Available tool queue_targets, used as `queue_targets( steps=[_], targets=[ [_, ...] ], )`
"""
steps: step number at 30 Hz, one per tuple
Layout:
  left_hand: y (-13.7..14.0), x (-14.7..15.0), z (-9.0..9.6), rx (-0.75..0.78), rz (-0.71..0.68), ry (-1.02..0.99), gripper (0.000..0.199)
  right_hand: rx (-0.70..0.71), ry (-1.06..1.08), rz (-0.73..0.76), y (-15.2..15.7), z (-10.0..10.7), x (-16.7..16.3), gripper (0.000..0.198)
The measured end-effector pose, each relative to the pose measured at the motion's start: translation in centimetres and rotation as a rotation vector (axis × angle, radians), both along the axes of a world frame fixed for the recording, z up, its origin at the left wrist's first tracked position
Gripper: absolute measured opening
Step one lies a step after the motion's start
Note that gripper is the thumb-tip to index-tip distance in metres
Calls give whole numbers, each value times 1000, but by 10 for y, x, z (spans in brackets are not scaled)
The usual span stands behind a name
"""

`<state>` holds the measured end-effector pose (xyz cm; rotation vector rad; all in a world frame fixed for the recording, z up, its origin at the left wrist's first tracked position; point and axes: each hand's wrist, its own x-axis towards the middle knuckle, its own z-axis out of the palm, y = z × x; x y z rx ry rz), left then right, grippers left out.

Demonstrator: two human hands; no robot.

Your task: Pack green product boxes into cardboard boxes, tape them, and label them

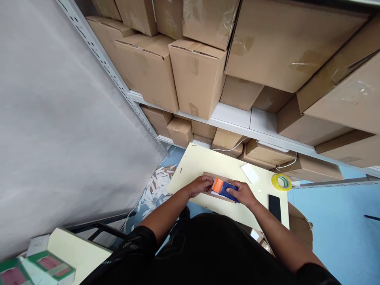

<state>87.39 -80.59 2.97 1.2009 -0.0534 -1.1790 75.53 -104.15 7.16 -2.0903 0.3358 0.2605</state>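
Note:
A small blue box with an orange end [222,187] is held at a slant above the table. My right hand [244,194] is closed around its blue end, thumb on top. At the orange end, my left hand [202,186] has its fingers pinched together; what lies between them is too small to make out, though a bit of white shows there. Beneath both hands lies a long, shallow brown cardboard piece [213,174], partly covered by the hands and the box.
The pale yellow table [190,166] carries a white card or box [249,173], a yellow tape roll [281,182] and a black phone [274,207]. Behind stand shelves with cardboard boxes [197,75]. White scraps [157,186] litter the floor left; green-edged boxes [52,266] sit lower left.

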Motion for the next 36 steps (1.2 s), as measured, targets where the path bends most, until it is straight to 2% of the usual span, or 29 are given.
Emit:
queue_targets(
  steps=[5,11,15,20,25,30,36],
  targets=[
    [-10,0,2,112,26,73,12,-2,-33,44,-1,2,1,41],
    [-2,0,3,37,42,113,26,10,-24,32,-2,0,1,41],
    [4,-1,8,119,35,-26,21,-28,-36,57,-2,-1,1,39],
    [10,7,27,274,-17,-324,16,-129,11,113,2,5,11,40],
    [37,21,40,437,-11,-554,13,-171,59,143,6,13,19,38],
    [61,28,27,504,54,-592,13,-224,78,136,8,18,21,38],
    [63,27,-3,468,145,-636,16,-307,94,147,16,19,28,42]
  ],
)
